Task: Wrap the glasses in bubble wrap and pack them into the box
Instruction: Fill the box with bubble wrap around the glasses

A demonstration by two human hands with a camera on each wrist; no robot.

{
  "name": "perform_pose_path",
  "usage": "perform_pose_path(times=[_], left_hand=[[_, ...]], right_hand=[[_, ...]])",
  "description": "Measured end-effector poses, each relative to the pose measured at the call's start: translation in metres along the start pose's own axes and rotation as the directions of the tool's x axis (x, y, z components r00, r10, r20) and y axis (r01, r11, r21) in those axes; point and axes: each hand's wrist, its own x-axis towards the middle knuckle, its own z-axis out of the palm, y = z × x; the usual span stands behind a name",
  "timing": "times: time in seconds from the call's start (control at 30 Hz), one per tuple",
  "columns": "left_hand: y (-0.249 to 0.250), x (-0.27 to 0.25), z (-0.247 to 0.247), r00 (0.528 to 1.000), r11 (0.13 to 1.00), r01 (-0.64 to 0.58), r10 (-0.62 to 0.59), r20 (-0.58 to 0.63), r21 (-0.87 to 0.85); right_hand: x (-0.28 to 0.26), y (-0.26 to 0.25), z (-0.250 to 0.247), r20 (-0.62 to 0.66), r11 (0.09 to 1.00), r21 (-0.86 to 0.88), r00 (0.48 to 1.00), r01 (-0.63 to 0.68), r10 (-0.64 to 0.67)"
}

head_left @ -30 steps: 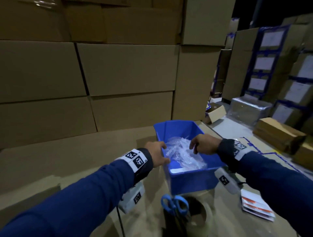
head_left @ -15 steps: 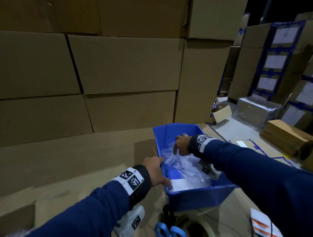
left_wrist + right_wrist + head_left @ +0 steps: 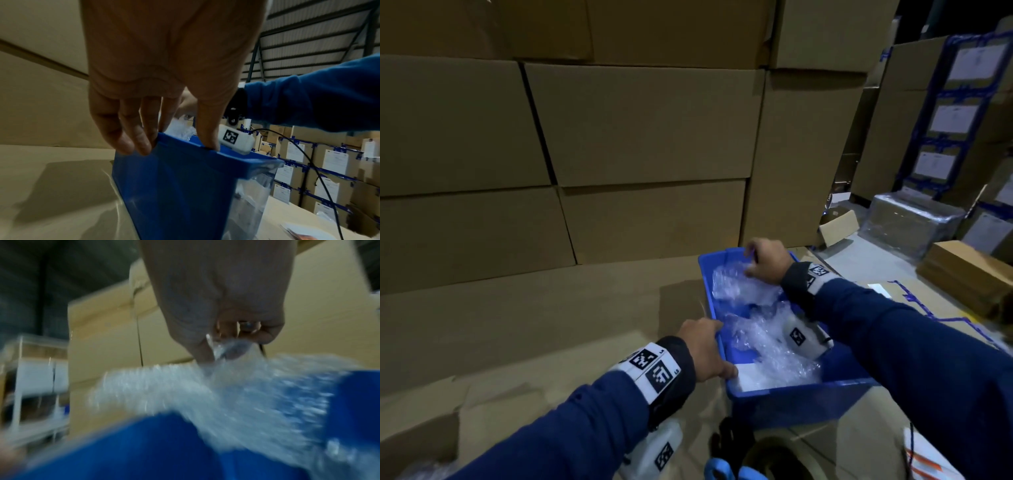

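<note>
Left hand (image 3: 703, 349) clamped on the near-left rim of the blue box (image 3: 801, 399) — thumb inside, fingers (image 3: 131, 142) down the outer wall. Right hand (image 3: 767, 260) at the far end of the box, pinching a fold of bubble wrap (image 3: 763, 337) between thumb and curled fingers; blurred in the right wrist view. Wrap heaped through the box from far end to near — glasses not discernible inside it. Box on a cardboard-covered table (image 3: 551, 329), stacked cartons (image 3: 640, 126) behind. Blue scissor handles (image 3: 717, 471) at the near edge.

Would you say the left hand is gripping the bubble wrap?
No, the left hand grips the blue bin by its rim, not the bubble wrap.
</note>
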Motion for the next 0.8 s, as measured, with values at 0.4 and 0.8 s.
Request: perform_pose_path(times=[0.4,0.8], left_hand=[[0.010,-0.032,-0.053,0.968,0.900,-0.086,-0.026,-0.251,-0.427],[-0.024,-0.162,-0.108,0.686,0.827,-0.304,-0.154,-0.711,-0.473]], right_hand=[[-0.065,-0.044,-0.097,-0.341,0.897,0.415,0.940,0.151,-0.001],[-0.140,-0.181,-0.079,-0.263,0.618,0.750,0.964,0.237,-0.050]])
